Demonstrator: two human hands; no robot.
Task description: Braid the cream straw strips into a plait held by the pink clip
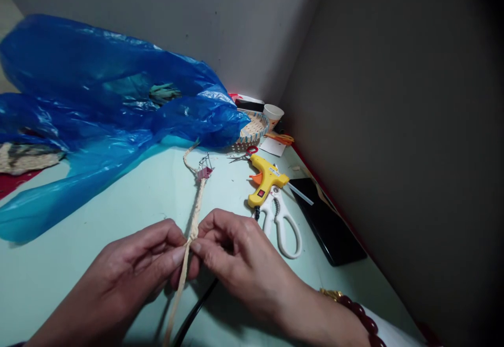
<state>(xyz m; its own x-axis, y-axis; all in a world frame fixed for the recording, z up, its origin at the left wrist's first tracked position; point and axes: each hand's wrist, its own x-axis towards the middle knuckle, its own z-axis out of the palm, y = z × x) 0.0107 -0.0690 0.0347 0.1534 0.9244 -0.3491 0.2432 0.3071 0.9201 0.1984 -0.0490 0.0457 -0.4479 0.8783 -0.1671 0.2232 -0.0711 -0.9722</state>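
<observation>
A pale braided cord (198, 200) runs from a binder clip (204, 172) on the table towards me. My left hand (145, 263) is closed, pinching a strand at the lower end of the braid. From the other side my right hand (232, 252) pinches the same spot, its thumb and fingertips pressed on the cord. The two hands nearly meet there, and the fingertips hide the crossing of the strands. One loose strand (179, 294) hangs down between the hands towards the bottom edge.
A yellow glue gun (265, 179) lies right of the braid, over white-handled scissors (289, 231). Small red-handled scissors (252, 150) lie behind it. A black phone-like slab (331, 226) rests at right. A blue plastic bag (118, 84), woven basket (255, 126) and paper cup (273, 111) stand at the back.
</observation>
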